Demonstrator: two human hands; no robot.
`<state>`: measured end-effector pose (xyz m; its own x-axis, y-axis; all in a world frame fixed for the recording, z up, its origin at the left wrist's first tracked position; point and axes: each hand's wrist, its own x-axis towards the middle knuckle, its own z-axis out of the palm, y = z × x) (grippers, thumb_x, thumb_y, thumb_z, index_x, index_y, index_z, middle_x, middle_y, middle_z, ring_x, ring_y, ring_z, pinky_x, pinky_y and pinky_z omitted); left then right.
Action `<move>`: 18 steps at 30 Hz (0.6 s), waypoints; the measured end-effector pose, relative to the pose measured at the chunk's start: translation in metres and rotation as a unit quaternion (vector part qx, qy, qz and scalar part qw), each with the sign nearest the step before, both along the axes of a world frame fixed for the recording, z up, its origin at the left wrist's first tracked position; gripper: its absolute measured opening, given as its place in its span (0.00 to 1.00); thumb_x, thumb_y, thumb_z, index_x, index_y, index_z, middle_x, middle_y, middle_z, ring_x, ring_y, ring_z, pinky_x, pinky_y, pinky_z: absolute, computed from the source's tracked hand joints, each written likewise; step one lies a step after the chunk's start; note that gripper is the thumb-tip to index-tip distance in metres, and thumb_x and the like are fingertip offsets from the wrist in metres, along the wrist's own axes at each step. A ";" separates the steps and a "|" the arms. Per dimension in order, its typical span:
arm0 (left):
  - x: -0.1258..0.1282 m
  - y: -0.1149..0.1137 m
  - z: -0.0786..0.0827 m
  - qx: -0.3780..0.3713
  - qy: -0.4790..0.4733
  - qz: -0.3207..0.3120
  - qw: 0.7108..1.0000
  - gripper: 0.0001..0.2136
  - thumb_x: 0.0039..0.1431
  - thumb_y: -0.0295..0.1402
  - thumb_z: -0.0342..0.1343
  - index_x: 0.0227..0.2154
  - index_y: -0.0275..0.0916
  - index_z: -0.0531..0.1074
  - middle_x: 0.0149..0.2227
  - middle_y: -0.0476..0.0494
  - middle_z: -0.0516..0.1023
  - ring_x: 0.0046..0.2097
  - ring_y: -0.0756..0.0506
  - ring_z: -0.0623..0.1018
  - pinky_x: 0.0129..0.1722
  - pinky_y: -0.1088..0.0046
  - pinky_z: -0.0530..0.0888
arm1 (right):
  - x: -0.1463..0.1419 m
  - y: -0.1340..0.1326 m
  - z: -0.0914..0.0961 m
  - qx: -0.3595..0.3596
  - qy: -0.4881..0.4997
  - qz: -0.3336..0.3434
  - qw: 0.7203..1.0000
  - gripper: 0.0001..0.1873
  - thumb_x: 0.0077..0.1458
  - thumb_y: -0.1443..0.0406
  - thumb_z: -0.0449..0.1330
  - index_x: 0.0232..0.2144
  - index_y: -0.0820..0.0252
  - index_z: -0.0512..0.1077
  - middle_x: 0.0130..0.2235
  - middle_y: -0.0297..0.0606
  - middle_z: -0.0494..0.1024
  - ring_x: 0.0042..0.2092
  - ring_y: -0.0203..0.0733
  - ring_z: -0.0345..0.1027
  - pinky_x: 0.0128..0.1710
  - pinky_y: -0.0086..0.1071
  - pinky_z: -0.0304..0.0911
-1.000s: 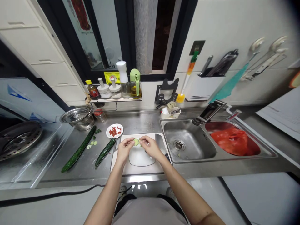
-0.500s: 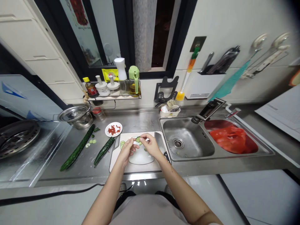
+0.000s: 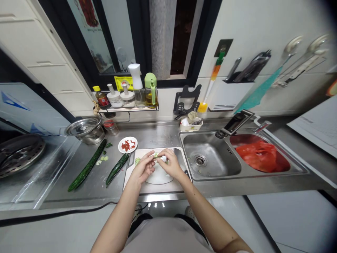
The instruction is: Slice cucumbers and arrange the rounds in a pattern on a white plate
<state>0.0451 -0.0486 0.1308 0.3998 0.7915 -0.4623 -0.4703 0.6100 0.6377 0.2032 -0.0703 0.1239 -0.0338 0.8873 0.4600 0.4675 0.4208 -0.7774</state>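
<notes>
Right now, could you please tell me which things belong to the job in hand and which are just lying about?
Apparently in the job:
thin green cucumber slice, between left hand and right hand
white rectangular cutting board
shorter dark-green cucumber beside it

Apparently lying about:
crumpled red plastic bag
lidded round steel pot

Pale tiled wall [image 3: 258,21] observed. A dark-framed window [image 3: 142,38] is set into it; a light interior is seen through its left panes, a dark gap at its right. White drawers [image 3: 19,42] are stacked at upper left. A double sink [image 3: 218,151] is let into the steel counter [image 3: 152,133]. Light is reflected, blurred, by the steel.
</notes>
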 end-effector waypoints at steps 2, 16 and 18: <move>0.000 -0.001 0.001 0.025 0.023 0.017 0.999 0.25 0.44 0.31 0.68 0.48 0.41 0.69 0.28 0.53 0.72 0.25 0.57 0.70 0.22 0.84 0.64 | 0.001 -0.003 0.004 0.012 -0.043 0.009 0.999 0.05 0.57 0.61 0.59 0.34 0.56 0.72 0.36 0.36 0.74 0.42 0.41 0.64 0.45 0.36 0.59; 0.009 -0.012 0.005 0.266 0.161 0.121 0.943 0.26 0.47 0.39 0.65 0.49 0.39 0.65 0.29 0.52 0.75 0.32 0.52 0.74 0.38 0.76 0.68 | -0.001 -0.005 0.019 0.023 -0.164 0.040 0.985 0.10 0.61 0.64 0.51 0.30 0.57 0.69 0.32 0.37 0.71 0.38 0.41 0.60 0.39 0.34 0.56; 0.010 -0.013 0.005 0.276 0.169 0.125 0.938 0.25 0.48 0.39 0.64 0.49 0.39 0.65 0.29 0.52 0.75 0.33 0.52 0.74 0.39 0.76 0.68 | -0.002 -0.005 0.017 0.015 -0.157 0.043 0.987 0.11 0.61 0.64 0.51 0.29 0.56 0.69 0.31 0.36 0.71 0.38 0.40 0.60 0.39 0.34 0.56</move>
